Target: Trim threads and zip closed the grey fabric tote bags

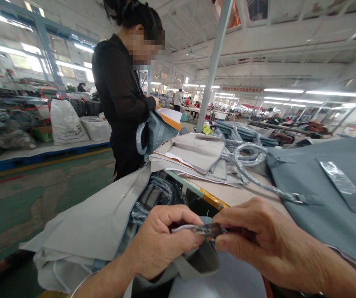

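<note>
At the bottom centre, my left hand (168,238) pinches the edge of a grey leather-like bag piece (196,260) between thumb and fingers. My right hand (267,240) is closed around a small dark metal hand tool that looks like pliers (210,230). The jaws of the tool touch the pinched edge beside my left fingertips, and its handles are mostly hidden in my right palm. A short thread end sticks up just above the jaws. Grey material hangs below both hands.
On the table (258,200), stacked grey panels (196,151) lie near plastic-wrapped handles (249,157). A blue-grey bag (330,182) spreads at right. More grey panels (93,219) drape at left. A co-worker in black (122,91) stands across, holding a bag; a post (215,66) rises behind.
</note>
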Available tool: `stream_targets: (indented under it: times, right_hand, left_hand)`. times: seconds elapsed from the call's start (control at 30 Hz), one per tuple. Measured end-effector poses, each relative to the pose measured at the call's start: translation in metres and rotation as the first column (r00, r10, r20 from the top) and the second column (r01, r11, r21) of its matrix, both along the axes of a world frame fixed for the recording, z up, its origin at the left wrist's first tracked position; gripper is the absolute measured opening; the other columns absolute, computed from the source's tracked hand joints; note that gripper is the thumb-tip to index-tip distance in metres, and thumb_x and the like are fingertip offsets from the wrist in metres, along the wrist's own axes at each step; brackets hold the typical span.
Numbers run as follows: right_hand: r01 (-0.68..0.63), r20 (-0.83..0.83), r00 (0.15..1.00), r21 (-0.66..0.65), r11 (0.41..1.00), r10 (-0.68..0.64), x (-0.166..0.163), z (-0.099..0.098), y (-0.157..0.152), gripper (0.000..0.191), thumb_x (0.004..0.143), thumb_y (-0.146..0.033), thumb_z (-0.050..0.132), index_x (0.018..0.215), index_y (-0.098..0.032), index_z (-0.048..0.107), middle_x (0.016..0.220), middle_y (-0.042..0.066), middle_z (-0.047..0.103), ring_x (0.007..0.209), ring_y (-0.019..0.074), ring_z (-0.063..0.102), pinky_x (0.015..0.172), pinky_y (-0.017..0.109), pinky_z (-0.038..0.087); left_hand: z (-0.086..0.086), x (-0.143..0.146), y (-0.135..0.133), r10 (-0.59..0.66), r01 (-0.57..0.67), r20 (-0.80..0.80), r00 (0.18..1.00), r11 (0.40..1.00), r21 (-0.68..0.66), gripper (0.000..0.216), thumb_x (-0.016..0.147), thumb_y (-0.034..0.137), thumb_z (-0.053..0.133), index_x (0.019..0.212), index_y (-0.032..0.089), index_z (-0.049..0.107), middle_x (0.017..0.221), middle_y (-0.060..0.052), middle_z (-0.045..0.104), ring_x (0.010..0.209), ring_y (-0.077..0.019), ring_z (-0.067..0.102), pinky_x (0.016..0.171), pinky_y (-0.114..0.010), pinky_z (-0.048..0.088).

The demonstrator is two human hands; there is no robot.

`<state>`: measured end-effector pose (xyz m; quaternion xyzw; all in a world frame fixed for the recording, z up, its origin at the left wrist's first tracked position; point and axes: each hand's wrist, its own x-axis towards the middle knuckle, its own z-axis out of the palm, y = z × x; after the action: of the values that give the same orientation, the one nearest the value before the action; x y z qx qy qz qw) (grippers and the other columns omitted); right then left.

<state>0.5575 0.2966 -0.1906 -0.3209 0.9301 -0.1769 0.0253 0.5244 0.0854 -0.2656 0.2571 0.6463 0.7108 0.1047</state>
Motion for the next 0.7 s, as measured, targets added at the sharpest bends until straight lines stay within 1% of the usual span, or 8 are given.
stream_targets:
  times: [0.1, 0.2, 0.33, 0.4, 0.57, 0.7]
  right_hand:
    - [-0.01, 0.018, 1.0, -0.015, 1.0, 0.01, -0.0005, 0.0016, -0.001, 0.028, 0.096, -0.036, 0.054, 0.074, -0.017, 0.055, 0.061, -0.006, 0.037, 0.055, 0.007, 0.029, 0.052, 0.025, 0.023]
    - [0.004, 0.029, 1.0, -0.014, 1.0, -0.004, -0.0004, 0.0035, -0.0018, 0.026, 0.095, -0.033, 0.054, 0.075, -0.017, 0.056, 0.06, -0.006, 0.037, 0.055, 0.0065, 0.03, 0.052, 0.024, 0.023]
    - [0.002, 0.122, 0.993, -0.05, 0.999, 0.004, -0.0004, 0.0046, -0.0014, 0.028, 0.097, -0.035, 0.053, 0.077, -0.016, 0.058, 0.061, -0.006, 0.037, 0.056, 0.0066, 0.031, 0.052, 0.024, 0.024]
    - [-0.001, 0.142, 0.99, -0.062, 0.998, 0.01, -0.0006, 0.0042, -0.0012, 0.028, 0.097, -0.035, 0.053, 0.077, -0.016, 0.057, 0.062, -0.006, 0.036, 0.057, 0.0065, 0.03, 0.052, 0.024, 0.024]
    - [0.011, 0.101, 0.995, -0.032, 0.999, -0.008, 0.0003, 0.0039, -0.0026, 0.026, 0.095, -0.031, 0.055, 0.074, -0.017, 0.052, 0.061, -0.007, 0.034, 0.056, 0.0064, 0.028, 0.052, 0.024, 0.022]
    - [0.006, 0.071, 0.997, 0.007, 1.0, -0.006, 0.0021, 0.0046, -0.003, 0.029, 0.098, -0.033, 0.052, 0.073, -0.017, 0.05, 0.06, -0.007, 0.033, 0.055, 0.0067, 0.027, 0.052, 0.025, 0.022]
  left_hand:
    - [-0.0002, -0.0005, 0.0004, 0.006, -0.006, -0.011, 1.0, 1.0, 0.005, 0.022, 0.072, 0.033, 0.072, 0.074, 0.011, 0.07, 0.061, 0.0, 0.052, 0.057, -0.0093, 0.038, 0.054, -0.023, 0.027]
    - [0.001, -0.0004, 0.001, 0.004, -0.004, -0.013, 1.0, 1.0, 0.004, 0.021, 0.071, 0.032, 0.071, 0.074, 0.011, 0.069, 0.061, 0.0, 0.052, 0.057, -0.0094, 0.038, 0.054, -0.023, 0.028]
    - [0.0035, 0.001, 0.0008, 0.007, -0.007, -0.035, 0.999, 1.0, -0.009, 0.02, 0.071, 0.03, 0.071, 0.071, 0.01, 0.069, 0.061, 0.001, 0.051, 0.056, -0.0086, 0.038, 0.053, -0.024, 0.027]
    - [0.0043, 0.0016, 0.0007, 0.004, -0.004, -0.036, 0.999, 1.0, -0.008, 0.02, 0.071, 0.03, 0.071, 0.071, 0.01, 0.068, 0.061, 0.001, 0.052, 0.056, -0.0086, 0.038, 0.053, -0.024, 0.027]
    - [0.0036, 0.001, 0.0005, -0.004, 0.004, 0.002, 1.0, 1.0, -0.024, 0.019, 0.071, 0.029, 0.07, 0.072, 0.01, 0.068, 0.06, 0.001, 0.05, 0.056, -0.0088, 0.036, 0.053, -0.024, 0.026]
    - [0.0007, 0.0, -0.0002, -0.019, 0.019, 0.02, 1.0, 1.0, -0.008, 0.021, 0.071, 0.031, 0.07, 0.072, 0.011, 0.067, 0.06, 0.001, 0.051, 0.057, -0.0092, 0.037, 0.054, -0.024, 0.027]
